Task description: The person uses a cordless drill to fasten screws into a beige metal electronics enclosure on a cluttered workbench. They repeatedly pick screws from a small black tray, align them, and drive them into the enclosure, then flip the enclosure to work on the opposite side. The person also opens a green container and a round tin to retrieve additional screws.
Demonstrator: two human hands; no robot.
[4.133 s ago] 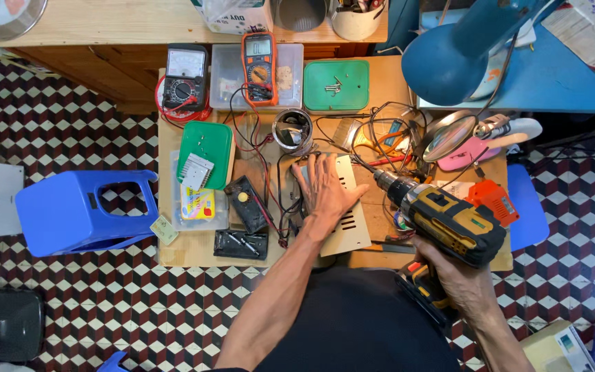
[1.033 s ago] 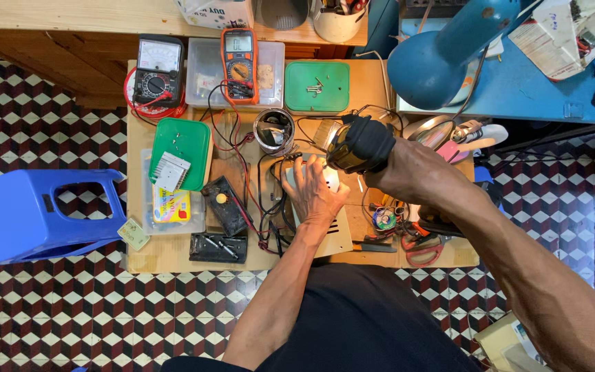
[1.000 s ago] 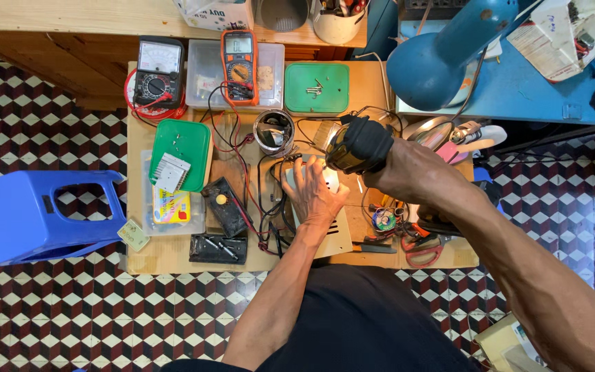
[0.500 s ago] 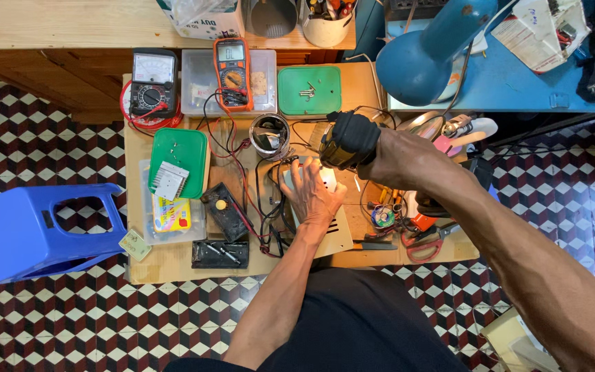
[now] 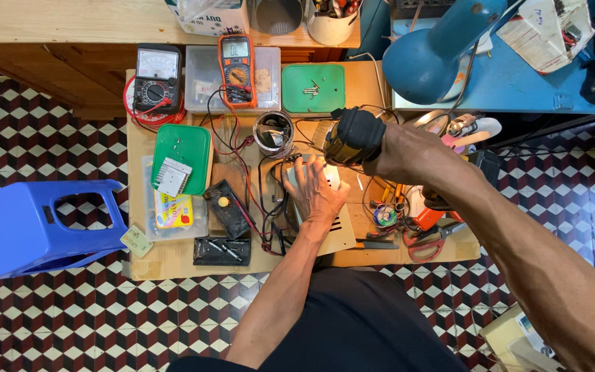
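Note:
My left hand lies flat on a beige slotted metal housing in the middle of a low cardboard-topped table, fingers spread and pressing it down. My right hand grips a yellow-and-black cordless drill, seen end-on, pointing down at the housing's far edge just beyond my left fingers. The drill's bit is hidden by its body.
An orange multimeter, an analog meter, two green trays, a tape roll, tangled wires, scissors and black parts crowd the table. A blue plastic stool stands left, a blue lamp at back right.
Four seconds ago the drill lay low at my right, away from the housing. It has since been raised and stood upright over the housing's far edge; my left hand stays pressing there.

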